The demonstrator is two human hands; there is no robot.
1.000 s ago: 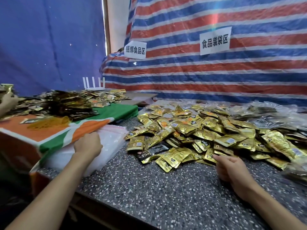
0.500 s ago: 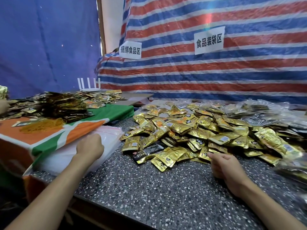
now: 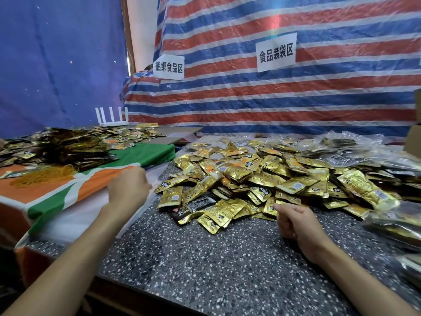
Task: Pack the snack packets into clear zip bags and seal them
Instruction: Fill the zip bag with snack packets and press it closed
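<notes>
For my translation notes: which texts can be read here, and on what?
"捆绑食品区": left paper sign on the striped tarp.
"食品装袋区": right paper sign, same tarp.
Print on the gold snack packets: too blurred to read.

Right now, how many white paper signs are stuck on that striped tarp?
2: the left sign sits low near the striped tarp's left edge, and the middle sign sits higher, toward the centre. More may lie outside the picture.

Glossy gold foil snack packets [image 3: 239,176] on speckled stone tabletop [image 3: 227,265]
</notes>
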